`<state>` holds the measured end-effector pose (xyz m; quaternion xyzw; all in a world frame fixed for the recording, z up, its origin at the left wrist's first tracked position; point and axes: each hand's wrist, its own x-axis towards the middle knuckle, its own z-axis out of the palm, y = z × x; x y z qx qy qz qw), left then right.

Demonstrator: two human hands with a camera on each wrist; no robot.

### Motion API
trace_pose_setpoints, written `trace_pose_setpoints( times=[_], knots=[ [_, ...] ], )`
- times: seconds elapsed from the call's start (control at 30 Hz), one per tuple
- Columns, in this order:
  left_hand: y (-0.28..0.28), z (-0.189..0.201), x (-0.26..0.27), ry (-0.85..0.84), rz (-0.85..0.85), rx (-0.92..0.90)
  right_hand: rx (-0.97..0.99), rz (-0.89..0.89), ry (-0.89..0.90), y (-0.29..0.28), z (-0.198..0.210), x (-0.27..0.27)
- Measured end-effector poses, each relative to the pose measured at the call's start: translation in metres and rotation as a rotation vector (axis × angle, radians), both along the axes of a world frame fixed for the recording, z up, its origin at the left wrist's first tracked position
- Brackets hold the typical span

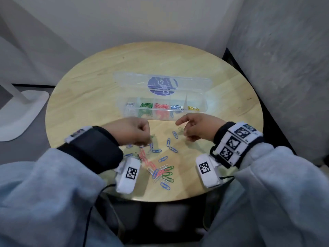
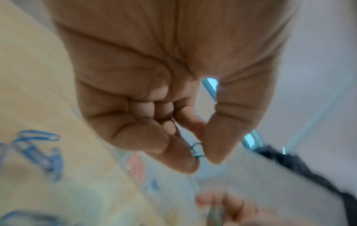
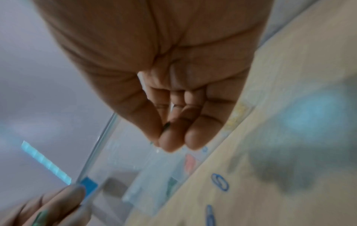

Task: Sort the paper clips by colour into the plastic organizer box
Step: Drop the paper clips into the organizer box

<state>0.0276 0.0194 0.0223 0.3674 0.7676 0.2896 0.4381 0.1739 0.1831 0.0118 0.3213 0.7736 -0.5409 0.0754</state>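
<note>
The clear plastic organizer box (image 1: 205,103) lies open at mid-table, lid folded back. Its compartments hold white (image 1: 130,106), green (image 1: 146,105), red (image 1: 161,106), blue (image 1: 175,107) and yellow clips (image 1: 193,108). My left hand (image 1: 146,139) hovers in front of the box; thumb and forefinger pinch a dark green paper clip (image 2: 197,150). My right hand (image 1: 183,131) is level with it to the right, forefinger stretched out, thumb and fingers pinching a small greyish clip (image 1: 181,129) whose colour is unclear. Loose clips (image 1: 163,172), mostly blue, red and green, lie between my wrists.
The round wooden table (image 1: 89,104) stands in a corner, a wall close on the right. Single blue clips (image 1: 175,134) lie scattered near the right hand. A white stand base (image 1: 23,111) sits on the floor to the left.
</note>
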Motion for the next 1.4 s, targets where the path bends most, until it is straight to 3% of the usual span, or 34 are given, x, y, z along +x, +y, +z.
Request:
trace_pose_setpoints(
  times=[0.07,0.17,0.23,0.33,0.43,0.5,0.57,0.73,0.9,1.13,1.27,1.4],
  knots=[
    [-0.006,0.014,-0.009,-0.164,0.18,0.148,-0.154,-0.119,0.08,0.003,0.005,0.006],
    [-0.022,0.027,-0.028,-0.198,0.363,0.225,-0.358,-0.302,0.196,0.003,0.011,0.014],
    [-0.035,0.026,-0.036,-0.189,0.42,0.182,-0.413,-0.347,0.236,0.0,0.014,0.018],
    [-0.041,0.015,-0.037,-0.117,0.453,0.034,-0.331,-0.254,0.145,-0.009,0.014,0.016],
    [-0.034,0.002,-0.033,0.063,0.37,-0.099,0.024,0.032,-0.085,-0.021,0.004,0.011],
    [-0.031,-0.008,-0.029,0.244,0.17,-0.21,0.302,0.278,-0.258,-0.031,-0.003,0.009],
    [-0.029,-0.013,-0.019,0.392,0.003,-0.27,0.436,0.423,-0.347,-0.041,-0.012,0.007],
    [-0.019,-0.028,-0.001,0.488,-0.161,-0.326,0.501,0.533,-0.419,-0.055,-0.03,-0.003],
    [-0.018,-0.042,0.001,0.498,-0.185,-0.342,0.63,0.624,-0.408,-0.066,-0.04,-0.006],
    [-0.014,-0.043,-0.001,0.423,-0.164,-0.312,0.615,0.577,-0.349,-0.057,-0.038,-0.009],
    [-0.014,-0.041,0.0,0.53,-0.195,-0.326,0.614,0.545,-0.38,-0.053,-0.037,-0.009],
    [-0.013,-0.041,-0.005,0.485,-0.18,-0.305,0.625,0.539,-0.41,-0.052,-0.033,-0.01]
  ],
)
